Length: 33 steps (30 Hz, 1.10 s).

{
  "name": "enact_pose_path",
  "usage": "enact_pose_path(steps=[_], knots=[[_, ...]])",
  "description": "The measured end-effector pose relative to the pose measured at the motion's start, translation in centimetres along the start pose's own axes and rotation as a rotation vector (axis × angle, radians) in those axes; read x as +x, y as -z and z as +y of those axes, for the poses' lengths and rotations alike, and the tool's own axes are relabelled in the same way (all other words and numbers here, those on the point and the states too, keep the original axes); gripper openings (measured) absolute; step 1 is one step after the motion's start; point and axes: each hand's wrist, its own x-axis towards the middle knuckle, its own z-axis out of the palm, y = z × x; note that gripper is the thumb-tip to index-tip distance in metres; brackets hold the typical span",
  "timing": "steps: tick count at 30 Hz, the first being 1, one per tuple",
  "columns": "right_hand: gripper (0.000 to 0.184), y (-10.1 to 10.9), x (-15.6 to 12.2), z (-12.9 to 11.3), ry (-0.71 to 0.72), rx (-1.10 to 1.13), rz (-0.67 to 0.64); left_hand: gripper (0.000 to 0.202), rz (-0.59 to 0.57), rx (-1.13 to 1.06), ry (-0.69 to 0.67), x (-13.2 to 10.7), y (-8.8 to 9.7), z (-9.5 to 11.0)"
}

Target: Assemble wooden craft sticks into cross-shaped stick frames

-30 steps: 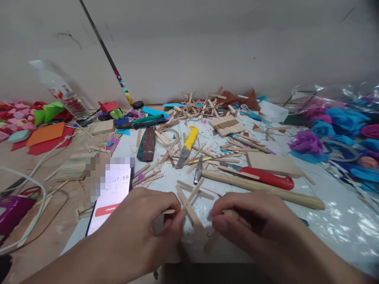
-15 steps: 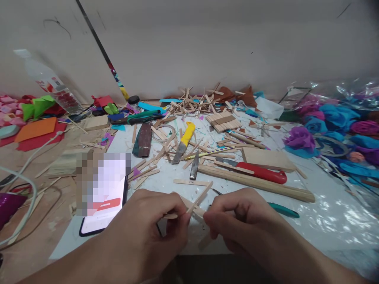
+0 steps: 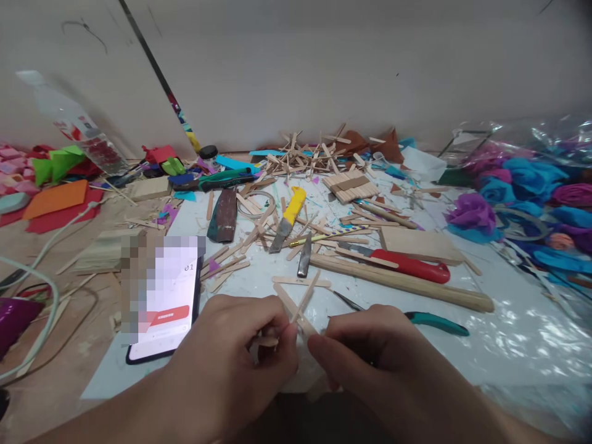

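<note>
Near the front edge, my left hand is closed in a pinch on a slim wooden craft stick, which points up and to the right. A bit of wood also shows inside its curled fingers. My right hand is closed, thumb and fingertips at the lower end of a second craft stick. The two sticks cross just above the fingertips. Another craft stick with a small dark mark lies flat beyond them. Green-handled pliers lie partly hidden behind my right hand.
A hammer, a red-handled knife and a yellow utility knife lie ahead. Behind them are a bundle of sticks and a loose pile. A lit phone is at left, paper flowers at right.
My right hand has shifted slightly left and down, closer to my left hand. The second stick has tilted more steeply, its far end rising. More of the pliers shows.
</note>
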Motion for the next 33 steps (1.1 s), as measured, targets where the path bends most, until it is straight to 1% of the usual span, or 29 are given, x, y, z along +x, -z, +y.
enact_pose_path(steps=[4, 11, 17, 19, 21, 23, 24, 27, 29, 33], knots=[[0.043, 0.3, 0.1, 0.1, 0.035, 0.045, 0.012, 0.022, -0.014, -0.084, 0.015, 0.2, 0.1, -0.1], [0.042, 0.7, 0.0, -0.2, -0.033, 0.139, -0.035, 0.021, -0.056, -0.141, 0.038, 0.6, 0.2, -0.4], [0.048, 0.8, 0.1, -0.3, -0.050, 0.155, -0.046, 0.021, -0.104, -0.149, 0.052, 0.6, 0.3, -0.4], [0.048, 0.8, 0.2, -0.1, -0.060, 0.183, -0.052, 0.021, -0.137, -0.179, 0.088, 0.5, 0.4, -0.4], [0.049, 1.0, 0.3, 0.1, -0.069, 0.227, -0.053, 0.022, -0.178, -0.223, 0.156, 0.4, 0.7, -0.5], [0.051, 1.2, 0.4, 0.4, -0.094, 0.279, -0.055, 0.024, -0.188, -0.314, 0.238, 0.3, 1.2, -0.7], [0.051, 1.4, 0.4, 0.6, -0.110, 0.307, -0.060, 0.024, -0.175, -0.386, 0.269, 0.2, 1.4, -0.9], [0.049, 1.9, 0.8, 0.8, -0.133, 0.367, -0.075, 0.027, -0.135, -0.670, 0.307, 0.1, 1.8, -1.5], [0.047, 2.1, 1.0, 0.8, -0.119, 0.376, -0.071, 0.032, -0.131, -0.829, 0.337, 0.1, 1.7, -1.9], [0.048, 2.2, 1.0, 0.7, -0.106, 0.347, -0.045, 0.038, -0.108, -1.005, 0.418, 0.5, 1.3, -1.8]])
